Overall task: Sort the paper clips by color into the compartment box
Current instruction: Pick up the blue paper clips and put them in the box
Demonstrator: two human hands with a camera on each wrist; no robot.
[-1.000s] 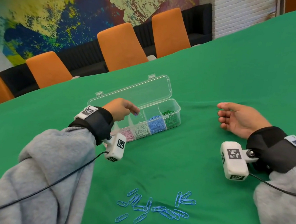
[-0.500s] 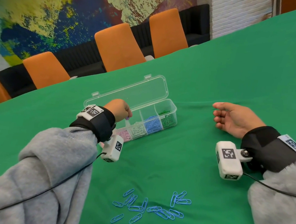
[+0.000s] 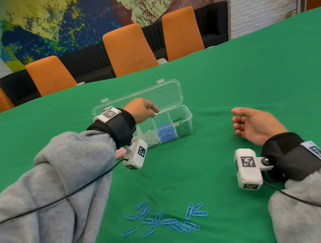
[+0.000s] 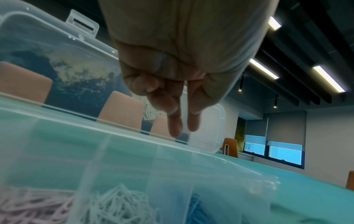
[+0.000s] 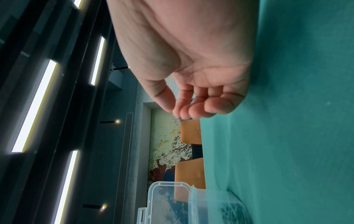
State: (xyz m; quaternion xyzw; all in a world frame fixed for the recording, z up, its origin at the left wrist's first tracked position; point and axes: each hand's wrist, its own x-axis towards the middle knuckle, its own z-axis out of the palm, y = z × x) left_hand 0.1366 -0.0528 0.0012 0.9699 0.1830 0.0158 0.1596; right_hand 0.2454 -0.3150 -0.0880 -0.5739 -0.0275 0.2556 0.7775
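A clear compartment box (image 3: 189, 118) stands open on the green table, lid (image 3: 158, 95) tipped back. Its cells hold pink (image 3: 120, 152), white (image 3: 152, 138), blue (image 3: 166, 133) and green clips (image 3: 183, 126). My left hand (image 3: 153, 110) hovers over the box's middle cells. In the left wrist view, the left hand (image 4: 184, 127) points two fingers down with nothing between them, above the box rim (image 4: 134, 136). My right hand (image 3: 237, 119) rests on its side to the right of the box, fingers loosely curled and empty. Several loose blue clips (image 3: 165, 220) lie near me.
Orange chairs (image 3: 129, 49) line the table's far edge, in front of a painted wall. Cables run from both wrist cameras along my grey sleeves. The green cloth (image 3: 260, 72) stretches far to the right, with a slight wrinkle between box and right hand.
The small blue clip seen at my left fingertips a second ago no longer shows. That hand dipped over the box and now has its fingers loosened. The right hand stayed put.
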